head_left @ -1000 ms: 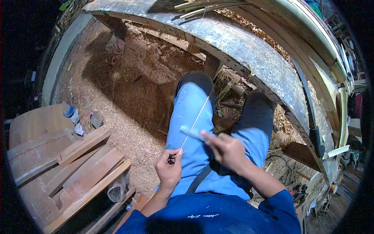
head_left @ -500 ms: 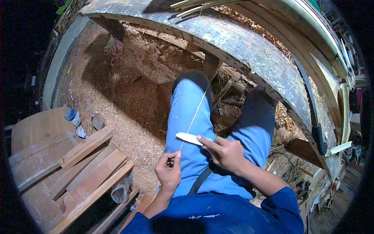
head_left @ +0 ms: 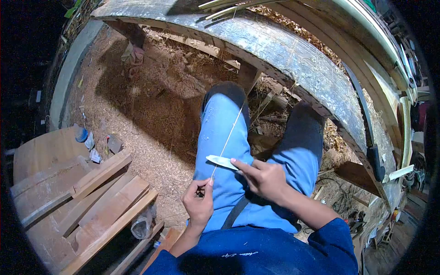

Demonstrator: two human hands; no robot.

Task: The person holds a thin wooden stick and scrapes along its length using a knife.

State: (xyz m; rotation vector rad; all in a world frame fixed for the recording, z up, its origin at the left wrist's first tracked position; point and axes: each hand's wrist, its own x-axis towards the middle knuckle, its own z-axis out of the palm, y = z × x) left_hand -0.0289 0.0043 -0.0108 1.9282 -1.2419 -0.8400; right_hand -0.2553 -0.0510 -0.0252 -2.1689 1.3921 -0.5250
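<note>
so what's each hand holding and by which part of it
The left hand pinches a thin strip at its near end. The right hand grips a knife at its rear, one fingertip on the blade.

Before me, long worn bench [head_left: 270, 46], top slightly curved. Thin wooden strips [head_left: 224, 9] across its far edge, fine fibres [head_left: 293, 52] scattered over top. Long dark blade [head_left: 358, 98] with black handle [head_left: 376, 162] along right part. On my left, wide board [head_left: 46, 149] with several cut planks [head_left: 112, 197] lying side by side. Floor [head_left: 151, 169] under me strewn with wood shavings [head_left: 169, 190]; crumpled pinkish cloth [head_left: 135, 55] near bench leg [head_left: 128, 33].
</note>
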